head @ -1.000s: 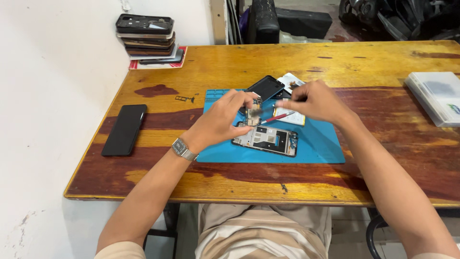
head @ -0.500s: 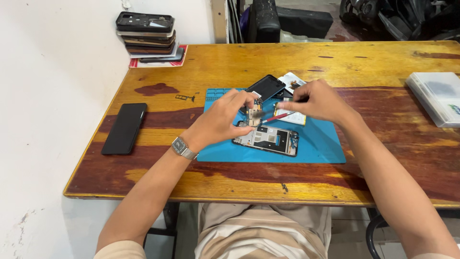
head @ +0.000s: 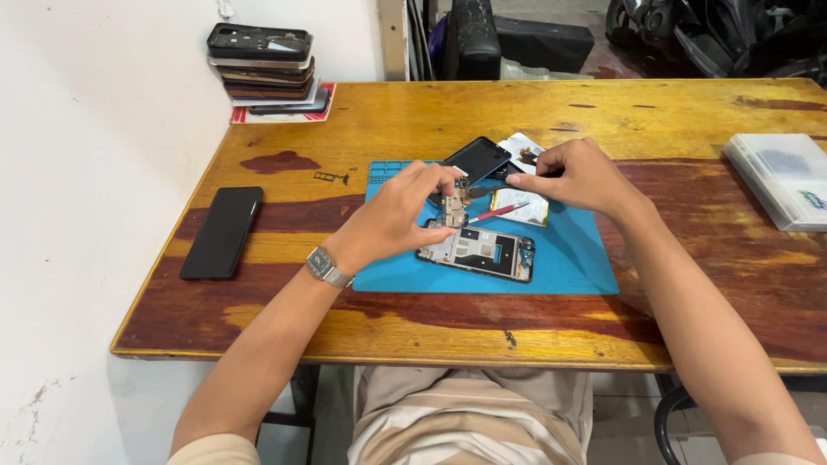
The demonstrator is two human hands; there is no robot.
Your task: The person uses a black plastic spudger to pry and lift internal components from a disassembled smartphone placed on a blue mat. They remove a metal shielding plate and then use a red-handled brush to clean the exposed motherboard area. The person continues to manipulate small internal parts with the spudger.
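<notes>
1. The wooden table (head: pixel 413 112) fills the view, and a blue mat (head: pixel 568 267) lies on the middle of it.
2. One stack of phone shells (head: pixel 263 65) stands at the far left corner, on a red-edged sheet.
3. One clear flat case (head: pixel 780 176) lies at the right edge, well apart from the hands.
4. One black phone (head: pixel 221 231) lies face down to the left of the mat, alone.
5. One opened phone frame (head: pixel 480 252) lies on the mat, just below the left hand.
6. One dark screen panel (head: pixel 476 159) rests tilted at the mat's far edge, between the two hands.
7. One battery (head: pixel 522 205) with a yellowish face lies under the right hand; a red-handled tool (head: pixel 500 212) lies across it.
8. The left hand (head: pixel 392 215), with a watch (head: pixel 327 265) on its wrist, has thumb and fingertips pinched together on a small circuit board (head: pixel 454 207), held upright just above the frame's top end.
9. The right hand (head: pixel 581 176) has its fingers drawn together toward the board, pinching a thin dark part (head: pixel 482 191); whether that part touches the board, I cannot tell.
10. Small dark bits (head: pixel 332 177) lie on the wood left of the mat; too small to count.
</notes>
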